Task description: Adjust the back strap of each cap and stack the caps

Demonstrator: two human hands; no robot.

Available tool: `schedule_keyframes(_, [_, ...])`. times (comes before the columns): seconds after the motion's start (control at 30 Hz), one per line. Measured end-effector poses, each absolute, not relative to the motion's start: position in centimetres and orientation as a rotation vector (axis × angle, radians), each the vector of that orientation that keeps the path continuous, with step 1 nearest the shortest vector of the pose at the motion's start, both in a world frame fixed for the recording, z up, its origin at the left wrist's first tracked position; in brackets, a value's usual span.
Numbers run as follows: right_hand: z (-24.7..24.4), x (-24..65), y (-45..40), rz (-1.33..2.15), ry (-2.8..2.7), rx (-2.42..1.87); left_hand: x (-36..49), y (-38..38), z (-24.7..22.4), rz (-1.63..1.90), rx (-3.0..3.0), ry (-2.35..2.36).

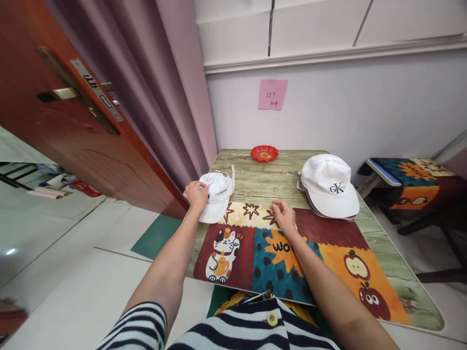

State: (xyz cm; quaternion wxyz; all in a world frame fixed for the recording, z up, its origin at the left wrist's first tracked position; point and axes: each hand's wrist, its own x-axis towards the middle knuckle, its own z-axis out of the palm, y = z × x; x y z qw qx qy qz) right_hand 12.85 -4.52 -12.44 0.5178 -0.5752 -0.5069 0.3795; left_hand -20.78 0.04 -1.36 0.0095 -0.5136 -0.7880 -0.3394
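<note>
At the table's left edge lies a white baseball cap (218,192), its brim toward me and a pale strap sticking up at its back. My left hand (197,195) is closed at the cap's left side, thumb and fingers on the fabric. Over the light star-patterned strip of the mat (241,257) is my right hand (285,217), fingers drawn together, with nothing visible in them. To its right sits a stack of caps, topped by a white cap with dark letters (326,182); darker brim edges show underneath.
A red scalloped dish (264,153) stands at the back of the wood-patterned table (241,170). A pink note (272,95) is on the wall behind. Left of the table are a purple curtain (175,82) and a brown door (120,160); a stool (412,170) stands to the right.
</note>
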Motion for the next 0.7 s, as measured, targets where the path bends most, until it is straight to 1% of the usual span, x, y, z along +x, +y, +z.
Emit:
schedule_keyframes(0.1, [-12.5, 12.9, -4.5, 0.903, -1.231, -1.378, -20.9, -0.3, -0.4, -1.196, -1.592, -2.365])
schedule_keyframes(0.23, [-12.5, 13.0, -4.5, 0.895, -1.246, -1.374, -20.4, -1.0, 2.1, -1.365, -1.698, -2.162])
schedule_keyframes(0.37, [-12.7, 13.0, -4.5, 0.909, -1.243, -1.353, -18.7, -2.2, 5.1, -1.641, -1.802, -1.895])
schedule_keyframes(0.5, [-12.6, 13.1, -4.5, 0.973, -1.237, -1.281, -15.7, -3.5, 7.3, -1.912, -1.834, -1.764])
schedule_keyframes(0.6, [-12.1, 13.3, -4.8, 1.084, -1.262, -1.177, -12.7, -3.9, 7.1, -2.199, -1.818, -1.712])
schedule_keyframes(0.7, [-11.3, 13.9, -5.2, 1.39, -1.136, -0.902, -9.2, -3.9, 4.5, -2.499, -1.715, -1.76])
